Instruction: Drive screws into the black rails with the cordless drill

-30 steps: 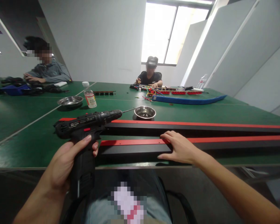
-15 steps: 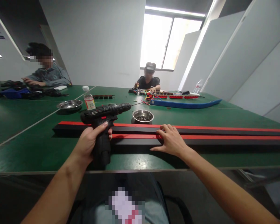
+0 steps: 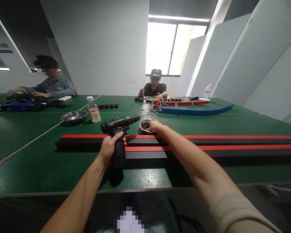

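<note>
My left hand (image 3: 109, 147) is wrapped round the grip of a black cordless drill (image 3: 119, 125). The drill is held above the near side of the table, its long thin bit pointing right and slightly up. Over the small steel bowl (image 3: 141, 126) is my right hand (image 3: 154, 126), its fingertips down among small dark pieces. Those fingers look curled together; anything between them is hidden. Two long black bars with red tops, a far bar (image 3: 82, 141) and a near bar (image 3: 147, 154), lie side by side under my hands and forearms.
A wider steel bowl (image 3: 74, 117) and a plastic bottle (image 3: 94, 111) stand to the left. Beyond are a long blue strip (image 3: 196, 111), coloured wires (image 3: 156, 103) and red parts (image 3: 184, 103). One person (image 3: 155, 87) sits opposite, another person (image 3: 52, 84) at the far left.
My right hand has left the bars and reached forward into the small bowl. The drill, still in my left hand, has shifted right in the view.
</note>
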Tool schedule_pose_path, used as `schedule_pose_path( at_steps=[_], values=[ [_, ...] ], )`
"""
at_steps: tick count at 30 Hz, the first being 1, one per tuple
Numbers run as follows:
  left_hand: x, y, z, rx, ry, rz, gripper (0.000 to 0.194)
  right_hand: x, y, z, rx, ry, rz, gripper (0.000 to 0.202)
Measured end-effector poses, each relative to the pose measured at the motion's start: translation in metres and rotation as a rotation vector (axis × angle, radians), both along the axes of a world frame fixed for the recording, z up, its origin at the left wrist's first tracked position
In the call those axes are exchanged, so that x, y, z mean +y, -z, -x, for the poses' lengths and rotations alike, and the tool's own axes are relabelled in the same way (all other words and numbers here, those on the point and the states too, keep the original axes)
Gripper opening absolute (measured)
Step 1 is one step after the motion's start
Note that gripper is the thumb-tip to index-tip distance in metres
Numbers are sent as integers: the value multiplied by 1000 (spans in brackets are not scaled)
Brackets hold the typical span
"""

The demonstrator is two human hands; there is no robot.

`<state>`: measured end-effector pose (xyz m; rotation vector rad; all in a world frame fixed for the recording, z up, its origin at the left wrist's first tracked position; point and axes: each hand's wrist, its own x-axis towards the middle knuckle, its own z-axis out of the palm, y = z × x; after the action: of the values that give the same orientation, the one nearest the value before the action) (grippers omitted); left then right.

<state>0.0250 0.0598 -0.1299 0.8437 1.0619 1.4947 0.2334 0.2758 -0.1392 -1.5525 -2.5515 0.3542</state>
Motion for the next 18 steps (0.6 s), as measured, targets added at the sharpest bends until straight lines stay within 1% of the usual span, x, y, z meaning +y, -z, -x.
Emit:
schedule_pose_path(
  at_steps=[2,5,10,14,18],
  values=[
    [0,3,0,26,8,8,33,6,4,4,-3,33,38,19],
    [0,5,1,49,50,30,35,10,6,4,36,89,41,16],
    [-1,2,1,53,81,34,33,5,2,-7,162,114,31,14],
    [-2,-2,-2,7,67,45,29,-5,1,-16,274,109,6,19],
    [-2,-3,-2,-17,58,52,28,-9,6,-24,386,119,-46,25]
  ],
)
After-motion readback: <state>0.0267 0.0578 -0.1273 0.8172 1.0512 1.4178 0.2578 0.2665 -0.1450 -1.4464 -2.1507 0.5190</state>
